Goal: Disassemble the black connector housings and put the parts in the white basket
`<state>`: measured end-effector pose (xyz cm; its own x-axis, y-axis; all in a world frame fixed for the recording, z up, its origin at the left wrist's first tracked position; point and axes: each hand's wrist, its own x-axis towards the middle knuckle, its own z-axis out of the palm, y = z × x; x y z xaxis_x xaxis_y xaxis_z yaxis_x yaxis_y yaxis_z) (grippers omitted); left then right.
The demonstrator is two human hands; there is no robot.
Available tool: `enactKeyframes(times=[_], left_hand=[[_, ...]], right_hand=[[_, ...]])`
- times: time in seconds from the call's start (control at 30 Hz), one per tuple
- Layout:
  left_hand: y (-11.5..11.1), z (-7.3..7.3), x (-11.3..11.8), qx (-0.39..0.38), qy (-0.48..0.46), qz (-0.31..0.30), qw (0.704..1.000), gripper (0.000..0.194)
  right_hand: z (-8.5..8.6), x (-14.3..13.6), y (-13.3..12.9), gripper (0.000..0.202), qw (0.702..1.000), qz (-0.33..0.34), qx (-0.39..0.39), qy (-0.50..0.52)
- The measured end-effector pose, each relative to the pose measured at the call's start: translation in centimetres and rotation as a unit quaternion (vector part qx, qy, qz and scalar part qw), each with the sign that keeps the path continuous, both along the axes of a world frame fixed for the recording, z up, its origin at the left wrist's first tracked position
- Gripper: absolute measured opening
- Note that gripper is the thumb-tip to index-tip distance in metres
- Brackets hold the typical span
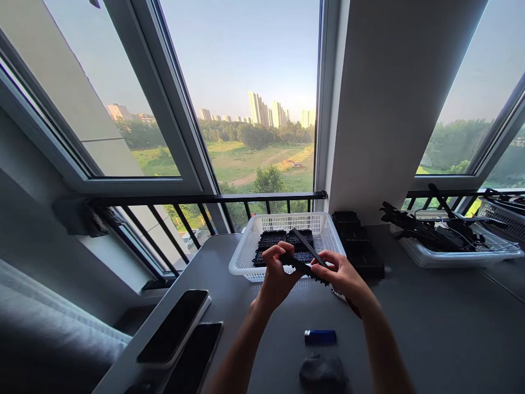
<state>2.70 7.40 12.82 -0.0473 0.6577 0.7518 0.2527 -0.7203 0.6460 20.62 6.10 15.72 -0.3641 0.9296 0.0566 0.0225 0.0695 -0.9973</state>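
Note:
My left hand (275, 276) is closed around one end of a black plastic piece with a toothed edge (302, 266). Between the thumb and fingers of my right hand (342, 276) is a flat, dark strip (307, 245), slanting up to the left above that piece. My right fingers also come close to the toothed piece's lower end; whether they grip it too, I cannot tell. Just behind both hands stands a white plastic basket (241, 267), with several black ribbed plastic pieces (273, 239) lying inside. Part of the basket's front is hidden by my hands.
Black ribbed parts (361, 249) are stacked right of the basket. Farther right, another white basket (459, 258) holds dark parts and wires. Two phones (174, 325) lie at the left, with a blue lighter (320, 336) and a dark lump (322, 372) in front. A black railing (262, 197) runs behind.

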Motion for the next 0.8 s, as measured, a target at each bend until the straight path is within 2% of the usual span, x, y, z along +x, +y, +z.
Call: enactKeyframes(times=[0.13, 0.2, 0.3, 0.37, 0.43, 0.57, 0.7, 0.8], left_hand=[[0.0, 0.0, 0.1, 0.011, 0.006, 0.002, 1.0, 0.061], [0.0, 0.1, 0.0, 0.019, 0.007, 0.012, 1.0, 0.06], [0.2, 0.4, -0.2, 0.02, -0.008, 0.037, 0.999, 0.064], [0.4, 0.6, -0.4, 0.02, -0.019, 0.048, 0.998, 0.067], [0.6, 0.7, -0.6, 0.022, -0.025, 0.051, 0.998, 0.068], [0.7, 0.6, -0.8, 0.029, -0.031, 0.052, 0.998, 0.069], [0.7, 0.4, -0.7, 0.044, -0.025, 0.055, 0.997, 0.07], [0.6, 0.3, -0.6, 0.051, -0.027, 0.053, 0.997, 0.068]], right_hand=[[-0.1, 0.1, 0.2, 0.04, 1.0, 0.005, 0.012, -0.004], [-0.2, 0.4, 0.3, 0.042, 0.999, -0.012, 0.028, -0.016], [-0.2, 1.0, 0.3, 0.041, 0.99, -0.093, 0.087, -0.066], [-0.1, 1.4, 0.1, 0.043, 0.97, -0.161, 0.141, -0.117], [0.2, 1.8, -0.1, 0.044, 0.946, -0.199, 0.196, -0.162], [0.8, 2.2, -0.8, 0.045, 0.919, -0.172, 0.272, -0.227], [1.1, 2.0, -1.3, 0.042, 0.913, -0.118, 0.285, -0.267], [1.2, 1.8, -1.3, 0.042, 0.91, -0.11, 0.292, -0.272]])
